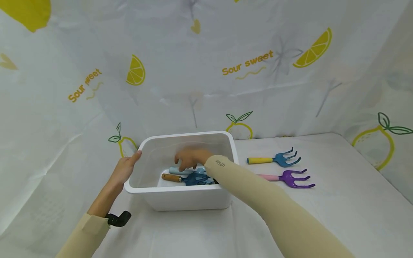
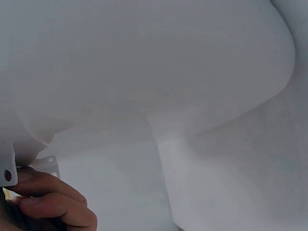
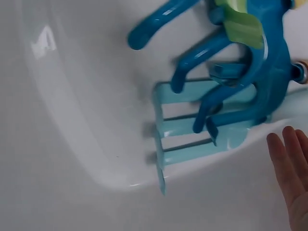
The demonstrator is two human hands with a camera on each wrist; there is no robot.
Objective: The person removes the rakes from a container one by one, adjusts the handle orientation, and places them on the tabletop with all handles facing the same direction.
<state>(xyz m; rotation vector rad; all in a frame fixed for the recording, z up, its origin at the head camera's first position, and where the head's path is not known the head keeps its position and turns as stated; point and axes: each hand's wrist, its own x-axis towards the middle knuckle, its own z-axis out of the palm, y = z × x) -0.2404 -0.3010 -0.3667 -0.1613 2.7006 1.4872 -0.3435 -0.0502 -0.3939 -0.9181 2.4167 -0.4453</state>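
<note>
A white plastic bin [image 1: 187, 199] stands in front of the person, with several small garden tools inside. My left hand [image 1: 126, 167] grips its left rim, the thumb on top. In the left wrist view, bent fingers [image 2: 57, 199] show beside the bin's underside. My right hand [image 1: 190, 157], blurred, reaches inside above the tools and holds nothing that I can see. Below it lie a dark blue hand rake [image 1: 193, 179] with a brown wooden handle and a light blue tool [image 1: 175, 171]. In the right wrist view, straight fingers [image 3: 287, 163] are apart from the light blue slotted head [image 3: 192, 127].
Right of the bin, on the white cloth, lie a blue hand rake [image 1: 284, 159] with a yellow handle and a purple hand rake [image 1: 292, 179] with a pink handle. The right forearm partly covers the pink handle. A lemon-print sheet [image 1: 180, 104] hangs behind.
</note>
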